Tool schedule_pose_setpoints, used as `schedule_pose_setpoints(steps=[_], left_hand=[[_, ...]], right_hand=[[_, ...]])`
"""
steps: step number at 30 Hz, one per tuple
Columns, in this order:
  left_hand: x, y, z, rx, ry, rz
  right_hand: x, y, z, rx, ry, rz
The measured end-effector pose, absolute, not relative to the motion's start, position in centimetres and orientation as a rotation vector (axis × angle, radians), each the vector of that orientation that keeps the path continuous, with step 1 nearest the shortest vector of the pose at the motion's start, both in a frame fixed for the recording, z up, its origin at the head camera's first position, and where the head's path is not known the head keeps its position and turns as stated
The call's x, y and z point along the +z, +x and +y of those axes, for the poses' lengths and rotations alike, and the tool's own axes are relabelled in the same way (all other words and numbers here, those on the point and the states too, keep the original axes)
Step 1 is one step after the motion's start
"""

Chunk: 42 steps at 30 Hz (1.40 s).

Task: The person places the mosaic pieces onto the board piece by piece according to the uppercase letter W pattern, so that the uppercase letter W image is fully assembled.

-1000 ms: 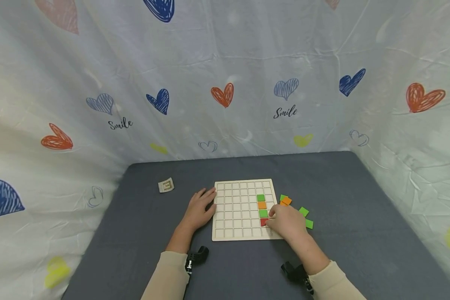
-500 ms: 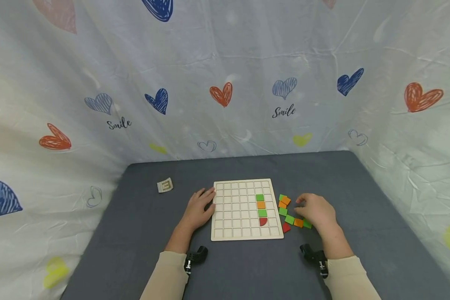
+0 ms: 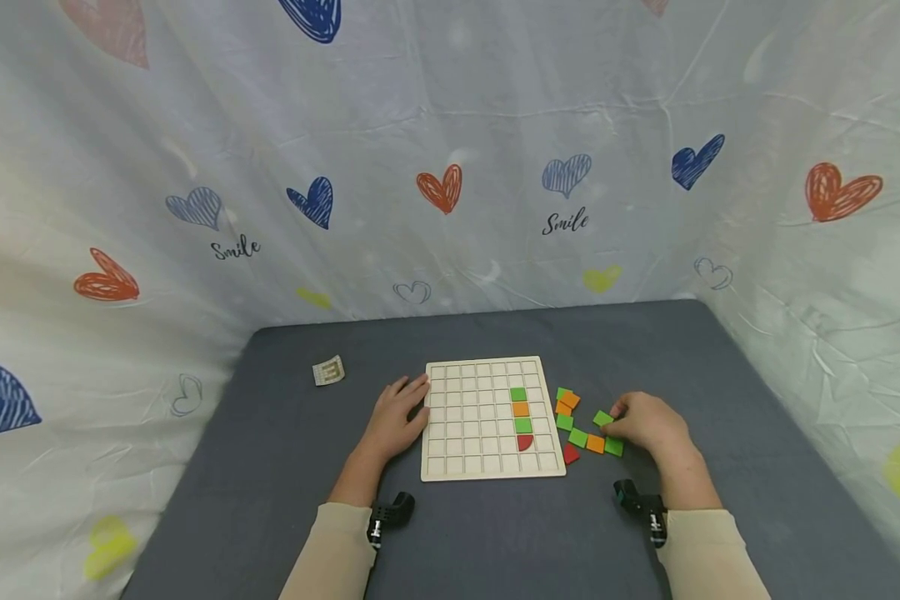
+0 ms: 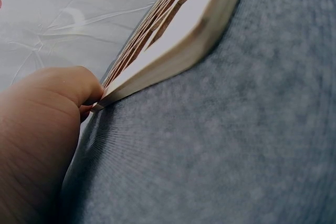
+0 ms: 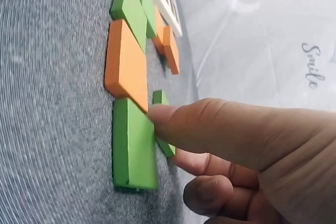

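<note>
A pale wooden grid board (image 3: 465, 477) lies on the table. Its right part carries a column of a green tile (image 3: 519, 394), an orange tile (image 3: 521, 409), another green tile and a red quarter-round tile (image 3: 525, 442). My left hand (image 3: 397, 419) rests along the board's left edge, fingers extended and touching it; the left wrist view has the thumb (image 4: 86, 85) at that edge. To the right of the board, my right hand (image 3: 651, 423) pinches a loose green tile (image 3: 603, 418) between thumb and finger. In the right wrist view the thumb (image 5: 210, 124) partly covers this green tile (image 5: 159, 98).
Several loose green and orange tiles (image 3: 596, 444) and a red one (image 3: 571, 454) lie between board and right hand. A small printed paper piece (image 3: 328, 371) is at the back left. A heart-patterned white curtain (image 3: 495, 125) hangs behind the dark grey table (image 3: 495, 542).
My right hand has left the red tile on the board, moved right to the loose tiles and taken hold of a green one. The left hand stays at the board's edge.
</note>
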State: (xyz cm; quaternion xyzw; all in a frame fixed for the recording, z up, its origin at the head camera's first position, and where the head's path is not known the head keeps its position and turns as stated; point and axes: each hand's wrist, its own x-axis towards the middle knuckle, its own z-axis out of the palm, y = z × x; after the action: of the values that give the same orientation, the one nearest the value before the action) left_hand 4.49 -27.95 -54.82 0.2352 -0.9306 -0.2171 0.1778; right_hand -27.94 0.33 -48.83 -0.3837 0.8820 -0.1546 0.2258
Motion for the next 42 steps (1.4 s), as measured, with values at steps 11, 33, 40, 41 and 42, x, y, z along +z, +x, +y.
schedule_pose_setpoints(steps=[11,33,40,41,42], left_hand=[[-54.7,4.6,-28.0,-0.623,0.668,-2.619],[-55.0,4.6,-28.0,-0.620,0.687,-2.626],[-54.9,4.5,-28.0,-0.623,0.689,-2.635],[-54.9,4.5,-28.0,-0.624,0.689,-2.635],[-54.9,4.5,-28.0,-0.628,0.689,-2.636]], right_hand=[[-49.2,-28.3,0.1,-0.462,-1.140,2.434],[-45.8,-20.4,-2.9,-0.695,-1.540,2.393],[-47.2,-17.4,-4.2,-0.663,-1.665,2.335],[-47.4,-17.1,-4.4,-0.648,-1.677,2.333],[-47.6,-16.8,-4.6,-0.634,-1.686,2.329]])
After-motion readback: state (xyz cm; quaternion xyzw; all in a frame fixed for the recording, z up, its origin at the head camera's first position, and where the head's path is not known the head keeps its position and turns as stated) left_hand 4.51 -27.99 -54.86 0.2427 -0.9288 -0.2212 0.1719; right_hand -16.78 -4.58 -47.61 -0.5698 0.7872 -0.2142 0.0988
